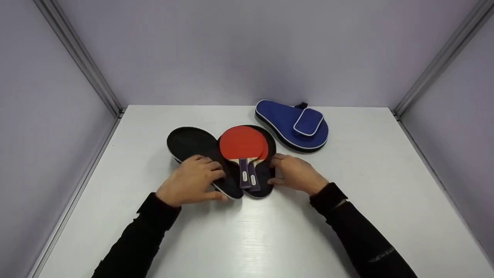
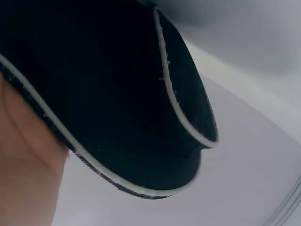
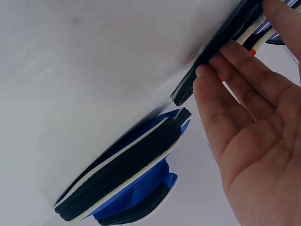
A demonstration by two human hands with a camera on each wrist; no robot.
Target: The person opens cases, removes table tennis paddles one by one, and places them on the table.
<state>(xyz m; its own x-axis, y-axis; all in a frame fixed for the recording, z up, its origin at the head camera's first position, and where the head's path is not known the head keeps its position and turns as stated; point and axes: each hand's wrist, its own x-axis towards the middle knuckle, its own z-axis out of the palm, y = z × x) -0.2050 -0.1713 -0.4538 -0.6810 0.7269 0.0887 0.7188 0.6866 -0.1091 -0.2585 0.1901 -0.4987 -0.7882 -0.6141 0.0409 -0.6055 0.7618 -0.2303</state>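
A table tennis paddle case (image 1: 193, 143) lies spread open, its black inside facing up and pale piping along its edge. Two red table tennis paddles (image 1: 240, 143) overlap in its right half, purple handles toward the person. My left hand (image 1: 195, 179) grips the left flap, fingers over its black inside and thumb at the near edge. That flap (image 2: 108, 108) stands tilted up in the left wrist view. On the other side, my right hand (image 1: 297, 172) touches the right rim with mostly straight fingers (image 3: 230, 75), beside the paddles.
A closed blue paddle case (image 1: 283, 123) with white piping and a small front pocket (image 1: 308, 121) lies behind and to the right of the open case. The white table (image 1: 247, 239) meets pale panels (image 1: 247, 54) at the back and sides.
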